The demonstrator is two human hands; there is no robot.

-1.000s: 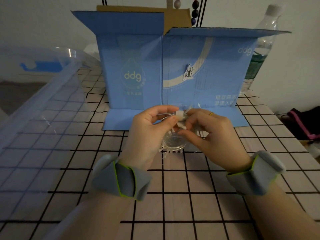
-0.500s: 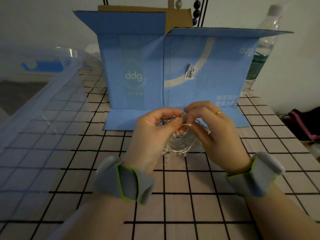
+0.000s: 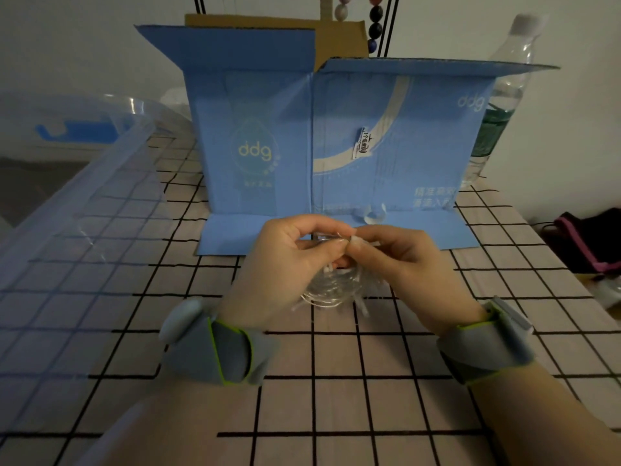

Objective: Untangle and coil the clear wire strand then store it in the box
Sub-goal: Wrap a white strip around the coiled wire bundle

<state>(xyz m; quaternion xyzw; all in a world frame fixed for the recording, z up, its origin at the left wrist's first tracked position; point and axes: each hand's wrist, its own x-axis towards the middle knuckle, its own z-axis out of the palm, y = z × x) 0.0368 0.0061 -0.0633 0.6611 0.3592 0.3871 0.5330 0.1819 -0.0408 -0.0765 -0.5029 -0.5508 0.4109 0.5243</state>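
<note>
Clear wire strand (image 3: 331, 287) sits as a loose coil between both hands, hanging just above the gridded tablecloth (image 3: 336, 391), mid-frame. Small white bits stick out of the coil at its lower edge and sides; can't tell what they are. Left hand (image 3: 285, 267) pinches the top of the strand between thumb and forefinger, other fingers curled behind the coil. Right hand (image 3: 403, 260) pinches the same spot from the other side, fingertips touching the left hand's; a small whitish piece sits in that pinch. Both hands closed on the strand, not spread. Grey wrist straps with lime edging on both wrists: left strap (image 3: 218, 351), right strap (image 3: 487, 344).

Just behind the hands, blue cardboard box (image 3: 336, 136) stands upright, flaps open at top, "ddg" printed on the front, bottom flap lying flat on the cloth toward the hands. Small clear ring-like item (image 3: 374, 213) rests at the base of the box front. Clear plastic storage bin (image 3: 67, 203) at left, its rim crossing the cloth. Plastic water bottle (image 3: 504, 95) at right behind the box. Dark beads (image 3: 374, 25) hang above the box. Dark fabric with pink trim (image 3: 591, 240) at far right edge.
</note>
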